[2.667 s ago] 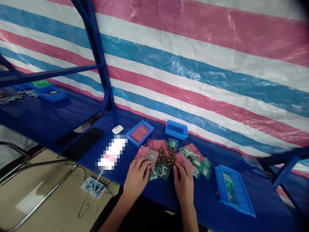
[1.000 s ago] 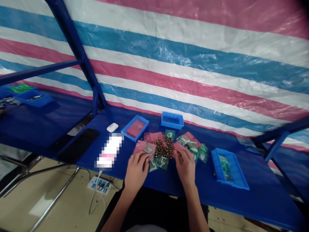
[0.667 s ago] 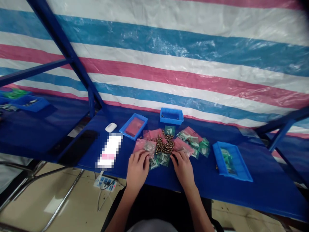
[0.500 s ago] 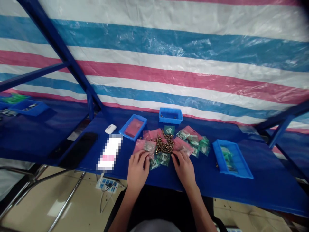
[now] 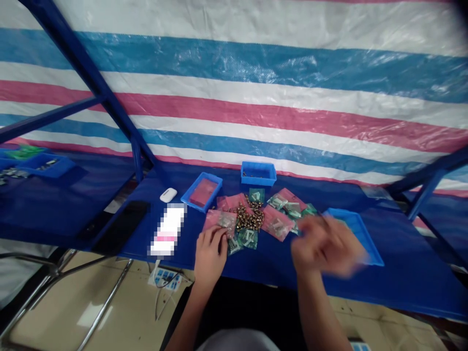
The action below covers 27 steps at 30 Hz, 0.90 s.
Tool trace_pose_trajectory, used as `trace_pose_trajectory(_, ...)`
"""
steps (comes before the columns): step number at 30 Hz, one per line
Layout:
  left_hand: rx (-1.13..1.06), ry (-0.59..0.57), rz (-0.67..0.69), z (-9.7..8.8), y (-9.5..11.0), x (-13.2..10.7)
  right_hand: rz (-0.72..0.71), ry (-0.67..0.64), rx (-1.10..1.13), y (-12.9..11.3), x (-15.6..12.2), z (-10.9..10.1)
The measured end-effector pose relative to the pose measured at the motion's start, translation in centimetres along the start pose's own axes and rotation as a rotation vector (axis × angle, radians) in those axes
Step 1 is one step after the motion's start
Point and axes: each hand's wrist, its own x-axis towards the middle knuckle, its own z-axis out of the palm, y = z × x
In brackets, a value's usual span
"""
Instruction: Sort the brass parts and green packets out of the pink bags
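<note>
A pile of small brass screws [image 5: 249, 218] lies on the blue bench [image 5: 278, 265], ringed by pink bags [image 5: 277, 223] and green bags [image 5: 249, 237] with small parts in them. My left hand [image 5: 210, 252] rests on the bench with its fingers curled on the edge of a pink bag [image 5: 220, 221]. My right hand [image 5: 327, 246] is lifted above the bench in front of the long blue tray [image 5: 365, 241] and is smeared by motion, so its fingers cannot be read.
Two small blue trays [image 5: 202, 191] [image 5: 258, 173] stand behind the pile. A white case [image 5: 168, 195], a dark phone [image 5: 122, 226] and a blurred white object [image 5: 168, 229] lie left. A blue frame post [image 5: 91, 78] and a striped tarp [image 5: 278, 97] stand behind. More trays [image 5: 47, 165] sit far left.
My right hand has left the near edge of the screw pile and swung right toward the long blue tray. My left hand has stayed on the pink bag.
</note>
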Motion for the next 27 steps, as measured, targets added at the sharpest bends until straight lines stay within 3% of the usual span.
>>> trace_pose_trajectory(3,0.003,0.017,0.002,0.0,0.0,-0.1,0.111,-0.205,-0.126,3.1,1.8,5.4)
trace_pose_trajectory(5,0.004,0.018,0.003,0.0,0.0,-0.1,0.170,-0.355,-0.219,4.8,0.5,6.8)
trace_pose_trajectory(8,0.006,0.013,-0.004,-0.1,0.1,-0.1,0.173,-0.358,-0.214,6.0,-3.3,6.3)
trace_pose_trajectory(12,0.010,0.010,-0.015,-0.1,0.1,-0.1,0.053,-0.384,-0.179,5.9,-6.6,5.3)
trace_pose_trajectory(19,0.007,0.021,-0.007,0.0,0.1,0.0,-0.141,-0.520,-0.334,5.9,-6.7,5.9)
trace_pose_trajectory(27,0.017,0.023,-0.011,0.1,0.1,0.0,-0.082,-0.471,-0.286,6.2,-6.9,6.4)
